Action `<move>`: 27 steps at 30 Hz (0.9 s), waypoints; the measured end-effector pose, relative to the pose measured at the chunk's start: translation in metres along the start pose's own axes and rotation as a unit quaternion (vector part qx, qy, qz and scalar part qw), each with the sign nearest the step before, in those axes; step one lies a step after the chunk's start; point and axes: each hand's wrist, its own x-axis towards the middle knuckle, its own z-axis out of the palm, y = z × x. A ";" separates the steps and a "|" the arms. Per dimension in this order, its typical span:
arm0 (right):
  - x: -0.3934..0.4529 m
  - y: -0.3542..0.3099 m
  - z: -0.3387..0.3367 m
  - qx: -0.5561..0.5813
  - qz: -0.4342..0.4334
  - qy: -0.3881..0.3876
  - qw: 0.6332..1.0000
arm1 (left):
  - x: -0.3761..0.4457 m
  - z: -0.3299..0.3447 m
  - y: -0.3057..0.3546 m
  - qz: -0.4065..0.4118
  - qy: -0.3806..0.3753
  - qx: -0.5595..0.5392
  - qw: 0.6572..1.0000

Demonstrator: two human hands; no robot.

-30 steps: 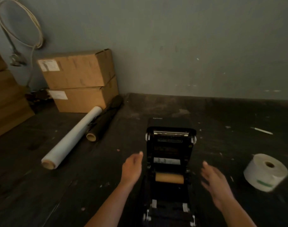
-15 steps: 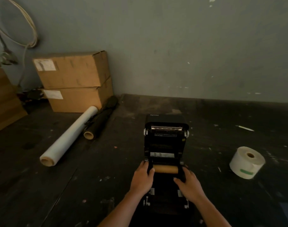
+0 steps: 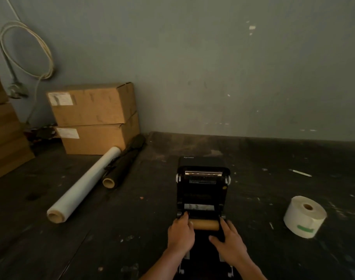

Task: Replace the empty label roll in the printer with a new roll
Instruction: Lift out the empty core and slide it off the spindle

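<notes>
A: Item one, printer [image 3: 203,178]; black, lid swung open toward 12 o'clock, standing at the centre of the dark table [image 3: 132,229]; contents of its bay?

B: One empty roll core [image 3: 206,224], bare brown cardboard, lying crosswise in the bay; nothing else is legible in there, too dark.

A: Hands?

B: Left hand [image 3: 180,234] at the core's 9 o'clock end, fingers curled over the bay edge and touching the tube; right hand [image 3: 228,242] at its 3 o'clock end, fingers bent down onto the holder beside it; whether either truly pinches the core, I cannot tell.

A: Handling of the core?

B: Judged light and fairly stiff, crushable if squeezed hard; take it by the two open ends and lift it out once the holders release.

A: Item two, new label roll [image 3: 305,216]?

B: White, green mark on its side, resting on the table at 3 o'clock of the printer, well apart; judged heavier and dense, smooth-faced, outer wraps liable to loosen; best gripped across its flat faces.

A: Other containers?

B: Two cardboard boxes [image 3: 95,118] stacked at 10 o'clock, shut; contents not visible.
</notes>
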 end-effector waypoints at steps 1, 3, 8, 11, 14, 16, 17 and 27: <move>-0.001 0.000 0.000 0.010 -0.008 0.009 1.000 | 0.000 -0.001 0.001 0.003 0.007 -0.008 1.000; -0.002 -0.002 -0.002 0.038 -0.030 0.024 0.999 | 0.001 -0.005 0.005 0.014 0.022 -0.036 0.999; -0.009 -0.015 -0.017 0.145 -0.108 0.118 0.976 | 0.005 -0.025 0.023 0.071 0.071 -0.092 0.991; -0.019 -0.019 -0.034 0.169 -0.138 0.184 0.958 | 0.008 -0.043 0.035 0.115 0.076 -0.112 0.984; -0.027 -0.013 -0.049 0.185 -0.155 0.237 0.941 | 0.005 -0.053 0.047 0.138 0.049 -0.169 0.975; -0.036 -0.006 -0.057 0.208 -0.144 0.254 0.933 | 0.000 -0.054 0.052 0.137 0.009 -0.220 0.966; -0.041 -0.002 -0.061 0.232 -0.127 0.252 0.931 | -0.002 -0.053 0.056 0.133 -0.015 -0.244 0.961; -0.105 0.108 -0.062 0.438 0.049 0.283 0.852 | -0.059 0.054 0.091 0.067 -0.225 -0.309 0.922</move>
